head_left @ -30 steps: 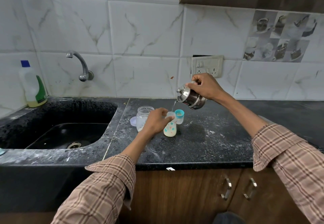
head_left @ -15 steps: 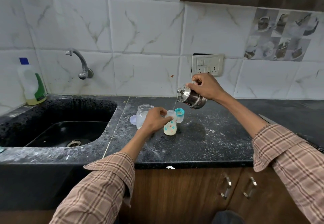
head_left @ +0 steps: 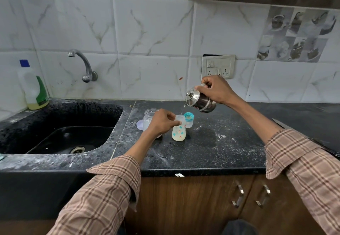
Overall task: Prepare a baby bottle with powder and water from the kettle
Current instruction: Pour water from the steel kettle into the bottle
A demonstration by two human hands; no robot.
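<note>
A small baby bottle with coloured prints stands upright on the black counter, pale liquid in its bottom. My left hand grips its neck from the left. My right hand holds a small steel kettle by the handle, tilted to the left above the bottle. A thin stream of water runs from the spout into the bottle's open mouth. Right behind the bottle stands its teal-rimmed cap. A clear glass jar stands behind my left hand, partly hidden, with a pale lid beside it.
A black sink fills the left side, with a wall tap above it and a detergent bottle at its far left corner. A switch and socket plate sits on the tiled wall behind the kettle. Cabinet doors with handles lie below the counter.
The kettle stays tilted and the stream keeps running into the bottle. Both hands hold nearly the same places; only the camera has shifted slightly.
</note>
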